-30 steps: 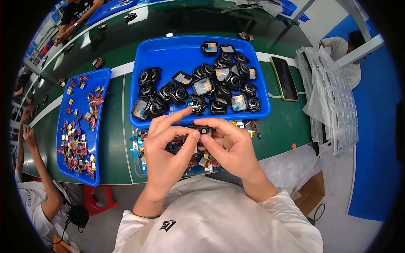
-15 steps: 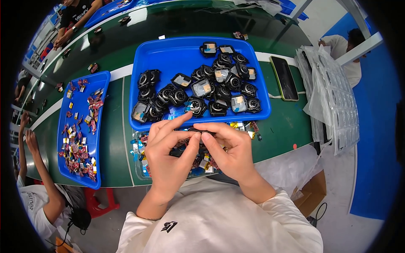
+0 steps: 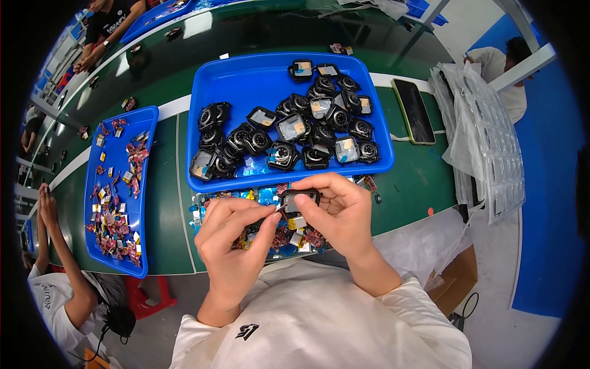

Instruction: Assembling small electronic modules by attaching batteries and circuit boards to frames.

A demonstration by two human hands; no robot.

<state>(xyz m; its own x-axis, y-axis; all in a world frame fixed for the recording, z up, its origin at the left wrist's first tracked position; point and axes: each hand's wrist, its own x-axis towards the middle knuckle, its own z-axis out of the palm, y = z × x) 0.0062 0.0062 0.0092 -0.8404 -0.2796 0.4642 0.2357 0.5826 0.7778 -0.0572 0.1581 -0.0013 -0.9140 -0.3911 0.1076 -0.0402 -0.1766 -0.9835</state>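
Note:
My right hand (image 3: pixel 342 214) holds a black smartwatch case (image 3: pixel 290 198), thumb on its inner side and fingers round its far edge. At the case's near left corner, my left hand (image 3: pixel 228 241) has thumb and forefinger pinched together; a small dark sliver shows at the tips, too small to name. Below both hands lies a shallow clear tray filled with small red, yellow, blue and silver electronic parts (image 3: pixel 296 238). Just beyond, a blue tray (image 3: pixel 246 77) bears several black watch cases (image 3: pixel 294 127), some showing round sensor backs, others grey insides.
On the left stands a narrower blue tray (image 3: pixel 151 126) with small batteries and red flex parts. A phone (image 3: pixel 414 112) lies at the right, near stacked clear plastic trays (image 3: pixel 485 141). Co-workers' arms (image 3: pixel 61 237) show at the left edge; another person (image 3: pixel 501 80) sits far right.
My hands have moved slightly apart, the left one down and to the left. The watch case has tipped so its inside shows. The co-worker's hands at left have come together.

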